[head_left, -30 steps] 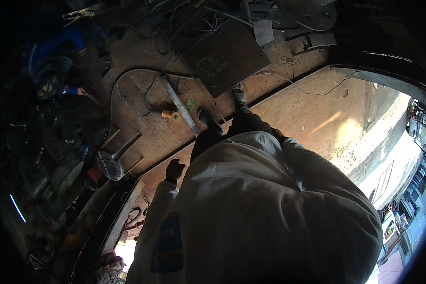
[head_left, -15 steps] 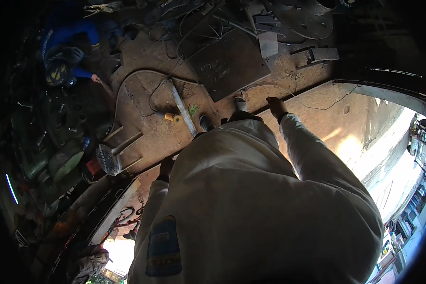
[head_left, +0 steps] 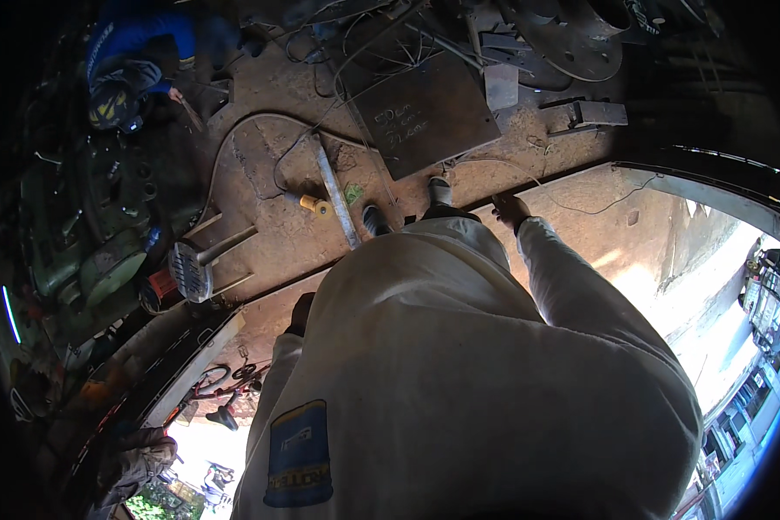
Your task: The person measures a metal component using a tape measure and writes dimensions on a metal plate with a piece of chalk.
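Note:
My right hand (head_left: 511, 211) hangs beside my body above the floor, its fingers loosely apart and nothing visible in it. My left hand (head_left: 302, 314) is low at my other side, dark and half covered by my light garment, so its fingers do not show clearly. Ahead of my feet a large dark metal plate (head_left: 442, 130) with chalk marks lies on the brown floor (head_left: 260, 173). Left of my feet a long flat metal bar (head_left: 336, 195) lies near a yellow power tool (head_left: 315, 205). Neither hand touches these things.
A co-worker in blue (head_left: 143, 43) is at the far left, a thin object in one hand. A stool-like metal piece (head_left: 191, 272) stands at left beside green machinery (head_left: 104, 277). A cable (head_left: 221, 160) curves across the floor. Metal scrap (head_left: 563, 52) lies ahead.
The view has shifted a little, showing more of the bright doorway and bicycle at lower left. My right hand's fingers appear more spread. The co-worker stays at the left.

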`<state>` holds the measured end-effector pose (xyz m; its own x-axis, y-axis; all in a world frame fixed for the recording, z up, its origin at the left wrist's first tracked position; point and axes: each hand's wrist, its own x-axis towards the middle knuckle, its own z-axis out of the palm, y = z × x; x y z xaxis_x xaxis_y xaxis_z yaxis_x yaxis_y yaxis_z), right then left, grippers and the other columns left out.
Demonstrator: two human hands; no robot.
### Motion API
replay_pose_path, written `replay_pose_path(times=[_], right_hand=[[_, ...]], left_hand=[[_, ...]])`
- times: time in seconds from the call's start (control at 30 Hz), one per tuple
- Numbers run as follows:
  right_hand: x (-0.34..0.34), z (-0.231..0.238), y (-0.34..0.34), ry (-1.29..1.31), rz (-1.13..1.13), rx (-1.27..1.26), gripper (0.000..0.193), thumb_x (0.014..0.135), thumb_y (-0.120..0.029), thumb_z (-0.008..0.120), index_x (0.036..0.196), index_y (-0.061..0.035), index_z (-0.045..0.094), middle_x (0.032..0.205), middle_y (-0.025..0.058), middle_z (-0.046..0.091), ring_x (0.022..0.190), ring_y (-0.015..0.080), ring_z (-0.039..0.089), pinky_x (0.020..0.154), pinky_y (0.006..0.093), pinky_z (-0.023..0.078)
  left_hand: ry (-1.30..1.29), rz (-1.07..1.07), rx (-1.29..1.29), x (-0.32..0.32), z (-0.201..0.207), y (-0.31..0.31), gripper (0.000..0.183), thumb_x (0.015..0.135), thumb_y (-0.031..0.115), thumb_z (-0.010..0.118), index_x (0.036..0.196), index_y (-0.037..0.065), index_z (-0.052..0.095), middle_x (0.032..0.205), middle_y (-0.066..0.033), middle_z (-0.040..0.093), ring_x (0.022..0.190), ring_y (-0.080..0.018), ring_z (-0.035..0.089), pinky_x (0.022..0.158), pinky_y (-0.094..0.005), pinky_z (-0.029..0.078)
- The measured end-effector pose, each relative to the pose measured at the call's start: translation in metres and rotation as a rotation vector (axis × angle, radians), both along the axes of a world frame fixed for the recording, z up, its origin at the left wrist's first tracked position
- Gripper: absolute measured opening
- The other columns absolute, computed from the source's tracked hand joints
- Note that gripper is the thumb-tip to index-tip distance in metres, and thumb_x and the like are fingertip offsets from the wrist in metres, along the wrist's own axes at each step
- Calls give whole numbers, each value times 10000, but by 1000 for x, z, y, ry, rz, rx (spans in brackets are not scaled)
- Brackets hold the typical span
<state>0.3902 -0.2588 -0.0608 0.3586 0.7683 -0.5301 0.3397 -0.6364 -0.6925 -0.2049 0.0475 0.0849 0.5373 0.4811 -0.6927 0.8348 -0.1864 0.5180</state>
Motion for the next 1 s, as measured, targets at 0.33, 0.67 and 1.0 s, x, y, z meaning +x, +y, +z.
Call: replay_pose_path(times=[0.33,0.67,1.0], right_hand=[[-33,86,61,-70,14,-132,371,933,-400,578,1034,-58,679,888,149,697,868,304,667,733,400,521],[-38,58,63,-565,762,-20,285,841,-85,545,1103,-102,656,1075,112,676,982,280,643,821,399,520],[-38,97,85,115,-161,-215,361,915,-363,618,973,-10,666,785,71,667,674,164,625,631,310,506]], left_hand=[[77,55,16,-29,-3,-14,352,921,196,534,1184,-31,592,1153,-196,624,1070,-329,571,970,-413,444],[161,64,-1,-42,5,-21,371,906,234,529,1164,-19,612,1165,-205,623,1089,-333,575,971,-409,446],[172,32,-36,-30,-3,-15,393,891,273,524,1145,-7,633,1177,-215,622,1108,-336,578,973,-405,449]])
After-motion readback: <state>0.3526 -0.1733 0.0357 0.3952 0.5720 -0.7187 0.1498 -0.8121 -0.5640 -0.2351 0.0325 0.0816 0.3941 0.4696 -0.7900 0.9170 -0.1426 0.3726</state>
